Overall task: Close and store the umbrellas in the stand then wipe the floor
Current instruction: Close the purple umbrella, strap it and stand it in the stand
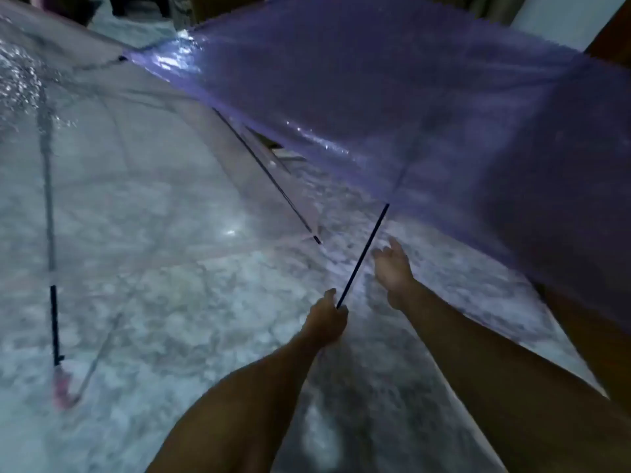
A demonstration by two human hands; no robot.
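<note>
An open purple umbrella (426, 107) fills the upper right, its canopy wet and glinting. Its thin dark shaft (363, 254) runs down from under the canopy into my left hand (326, 322), which is shut around the handle end. My right hand (392, 264) hovers just right of the shaft with fingers spread, touching nothing. An open clear umbrella (112, 172) lies on the left on the floor, with a dark shaft and a pink handle (63, 387) near the lower left. The umbrella stand is not in view.
The floor (358, 421) is pale speckled stone with a wet shine. Dark shapes, possibly furniture and a doorway, stand along the top edge. A brown surface (594, 346) borders the right side under the purple canopy.
</note>
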